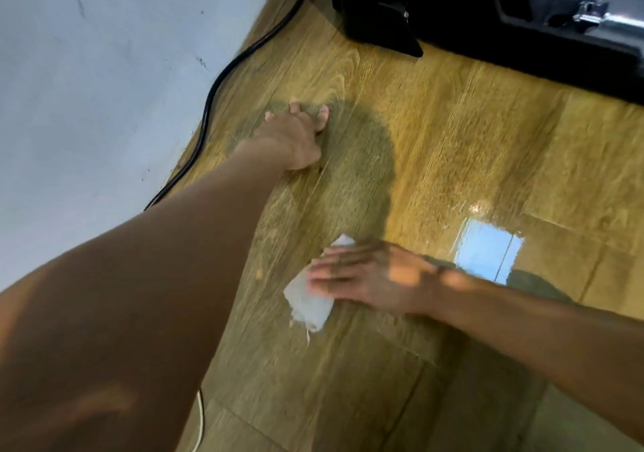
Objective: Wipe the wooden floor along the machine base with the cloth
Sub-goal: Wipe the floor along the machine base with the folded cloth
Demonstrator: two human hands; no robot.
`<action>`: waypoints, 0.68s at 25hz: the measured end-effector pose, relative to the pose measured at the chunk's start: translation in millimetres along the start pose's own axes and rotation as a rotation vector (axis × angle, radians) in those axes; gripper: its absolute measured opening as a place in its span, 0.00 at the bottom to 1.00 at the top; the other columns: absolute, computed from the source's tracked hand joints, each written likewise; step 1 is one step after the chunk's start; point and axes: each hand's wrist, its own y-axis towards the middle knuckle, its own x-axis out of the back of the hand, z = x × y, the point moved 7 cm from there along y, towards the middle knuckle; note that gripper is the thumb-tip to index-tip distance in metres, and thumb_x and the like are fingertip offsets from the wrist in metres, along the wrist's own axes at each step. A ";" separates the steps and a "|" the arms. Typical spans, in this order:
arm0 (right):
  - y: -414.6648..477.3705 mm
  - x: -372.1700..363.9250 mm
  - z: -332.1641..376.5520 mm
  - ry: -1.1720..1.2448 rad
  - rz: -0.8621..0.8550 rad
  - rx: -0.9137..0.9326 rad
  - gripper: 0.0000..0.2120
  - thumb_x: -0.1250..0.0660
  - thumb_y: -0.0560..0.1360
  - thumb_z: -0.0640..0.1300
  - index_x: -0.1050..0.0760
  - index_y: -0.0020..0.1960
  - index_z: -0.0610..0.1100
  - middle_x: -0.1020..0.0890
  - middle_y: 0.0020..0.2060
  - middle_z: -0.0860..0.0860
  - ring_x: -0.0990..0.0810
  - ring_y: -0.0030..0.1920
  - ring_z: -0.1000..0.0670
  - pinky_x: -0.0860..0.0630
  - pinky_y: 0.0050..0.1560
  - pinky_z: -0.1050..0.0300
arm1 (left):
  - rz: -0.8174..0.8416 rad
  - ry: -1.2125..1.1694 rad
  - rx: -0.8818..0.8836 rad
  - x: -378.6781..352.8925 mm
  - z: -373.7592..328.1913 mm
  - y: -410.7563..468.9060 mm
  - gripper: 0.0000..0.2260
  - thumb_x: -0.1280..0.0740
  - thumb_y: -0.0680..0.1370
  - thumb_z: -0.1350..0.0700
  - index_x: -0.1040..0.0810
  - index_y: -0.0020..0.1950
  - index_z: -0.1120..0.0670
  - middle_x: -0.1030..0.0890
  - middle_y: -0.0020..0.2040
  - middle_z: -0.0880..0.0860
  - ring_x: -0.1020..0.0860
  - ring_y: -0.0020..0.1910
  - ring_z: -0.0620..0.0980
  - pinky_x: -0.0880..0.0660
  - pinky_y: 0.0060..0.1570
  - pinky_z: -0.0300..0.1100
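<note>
1. The right hand [369, 277] lies flat on the cloth [310, 303] with its fingers straight and close together. They press it to the floor [453, 131], and none curls round it. The hand is blurred, so finer detail is lost.
2. The cloth sits under the right fingertips and sticks out past them. A frayed end trails on the nearer side.
3. The left hand [296, 134] is planted on bare boards with its fingers spread and straight, holding nothing. I judge it props the body.
4. The machine base [488, 16] lies well beyond the fingers of both hands. To wipe well, I would slide the cloth there under even, flat pressure. Then I would run it along the base edge, keeping the cloth fully under the palm.
5. A black cable [223, 78] runs along the wall [87, 68], just outside the left fingertips. Strokes should stay off it.
6. The boards are glossy, with 1 bright window reflection [488, 253] just behind the right wrist. Whether that sheen is wet I cannot tell.
7. A thin white cord [199, 416] lies beside the left forearm, far back from its fingers.
</note>
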 end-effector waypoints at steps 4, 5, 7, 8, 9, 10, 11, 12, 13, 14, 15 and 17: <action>-29.6 21.8 -46.7 -0.071 -0.279 -0.407 0.24 0.38 0.77 0.40 0.35 0.72 0.49 0.34 0.72 0.49 0.38 0.73 0.48 0.42 0.73 0.52 | -0.034 -0.041 -0.004 3.7 0.7 -5.6 0.34 0.40 0.78 0.58 0.53 0.77 0.38 0.56 0.79 0.52 0.53 0.76 0.62 0.46 0.71 0.62; -34.4 5.1 -16.1 -0.056 -0.290 -0.297 0.21 0.38 0.77 0.41 0.31 0.70 0.48 0.30 0.70 0.48 0.34 0.71 0.47 0.38 0.72 0.51 | -0.026 -0.037 -0.014 2.5 -0.6 -6.4 0.33 0.39 0.78 0.57 0.53 0.77 0.39 0.55 0.79 0.53 0.51 0.76 0.61 0.45 0.71 0.61; -43.7 -23.9 53.6 -0.091 -0.109 0.006 0.16 0.34 0.76 0.41 0.23 0.64 0.47 0.23 0.64 0.49 0.27 0.66 0.50 0.31 0.67 0.52 | 0.042 0.029 -0.029 -10.0 -7.7 -11.3 0.35 0.37 0.79 0.49 0.57 0.77 0.41 0.58 0.78 0.57 0.52 0.76 0.62 0.46 0.72 0.60; -46.4 -22.5 59.2 -0.143 -0.048 0.081 0.17 0.32 0.75 0.39 0.23 0.63 0.47 0.22 0.63 0.50 0.26 0.65 0.51 0.30 0.65 0.53 | 0.083 0.066 -0.033 -17.9 -13.2 -13.6 0.40 0.35 0.77 0.45 0.61 0.77 0.42 0.60 0.77 0.60 0.55 0.75 0.65 0.49 0.72 0.61; -49.0 -13.3 48.6 -0.137 -0.080 0.158 0.18 0.30 0.73 0.38 0.23 0.63 0.47 0.22 0.62 0.50 0.25 0.64 0.51 0.28 0.64 0.53 | 0.113 0.089 -0.032 -23.4 -18.2 -15.4 0.45 0.33 0.75 0.41 0.64 0.77 0.43 0.63 0.76 0.63 0.57 0.74 0.68 0.51 0.72 0.61; -45.3 4.8 19.1 -0.179 -0.119 0.108 0.20 0.30 0.73 0.35 0.23 0.64 0.47 0.23 0.63 0.50 0.24 0.63 0.50 0.26 0.62 0.52 | 0.122 0.093 -0.028 -25.5 -21.7 -16.0 0.48 0.31 0.73 0.40 0.65 0.77 0.45 0.64 0.75 0.65 0.58 0.73 0.71 0.53 0.72 0.61; -41.4 32.9 -16.7 -0.216 -0.195 -0.053 0.23 0.31 0.73 0.33 0.25 0.65 0.48 0.24 0.64 0.50 0.22 0.61 0.49 0.24 0.59 0.51 | 0.119 0.082 -0.023 -25.4 -23.9 -16.0 0.50 0.29 0.71 0.41 0.66 0.77 0.45 0.64 0.75 0.66 0.58 0.72 0.72 0.53 0.72 0.62; -42.4 55.8 -53.5 -0.216 -0.234 -0.273 0.25 0.33 0.74 0.32 0.28 0.67 0.50 0.26 0.67 0.50 0.21 0.59 0.47 0.21 0.55 0.51 | 0.116 0.061 -0.017 -24.4 -24.7 -16.1 0.51 0.28 0.71 0.42 0.66 0.77 0.45 0.64 0.75 0.67 0.58 0.72 0.73 0.52 0.72 0.63; -49.4 68.7 -81.3 -0.177 -0.303 -0.456 0.26 0.35 0.75 0.32 0.30 0.69 0.51 0.29 0.69 0.50 0.21 0.59 0.47 0.21 0.54 0.50 | 0.115 0.039 -0.012 -23.0 -24.6 -15.5 0.52 0.27 0.70 0.43 0.66 0.76 0.45 0.64 0.74 0.67 0.58 0.72 0.74 0.52 0.71 0.64; -57.4 75.2 -94.5 -0.238 -0.361 -0.593 0.24 0.36 0.76 0.34 0.30 0.69 0.50 0.29 0.69 0.50 0.22 0.60 0.47 0.21 0.56 0.48 | 0.115 0.026 -0.010 -21.4 -24.4 -14.7 0.53 0.26 0.69 0.43 0.66 0.76 0.44 0.64 0.74 0.67 0.58 0.71 0.74 0.50 0.71 0.64; -59.1 68.3 -84.1 -0.235 -0.405 -0.548 0.21 0.37 0.76 0.36 0.28 0.68 0.49 0.28 0.68 0.49 0.23 0.62 0.49 0.24 0.60 0.48 | 0.117 0.024 -0.011 -20.2 -24.3 -14.6 0.53 0.26 0.69 0.43 0.66 0.76 0.44 0.65 0.74 0.67 0.58 0.71 0.75 0.50 0.71 0.64; -52.3 35.0 -44.3 -0.295 -0.329 -0.324 0.17 0.38 0.77 0.41 0.24 0.64 0.47 0.24 0.64 0.49 0.26 0.64 0.52 0.30 0.66 0.47 | 0.126 0.023 -0.020 -21.5 -25.1 -14.9 0.53 0.26 0.69 0.43 0.66 0.76 0.43 0.65 0.74 0.67 0.58 0.72 0.74 0.49 0.71 0.65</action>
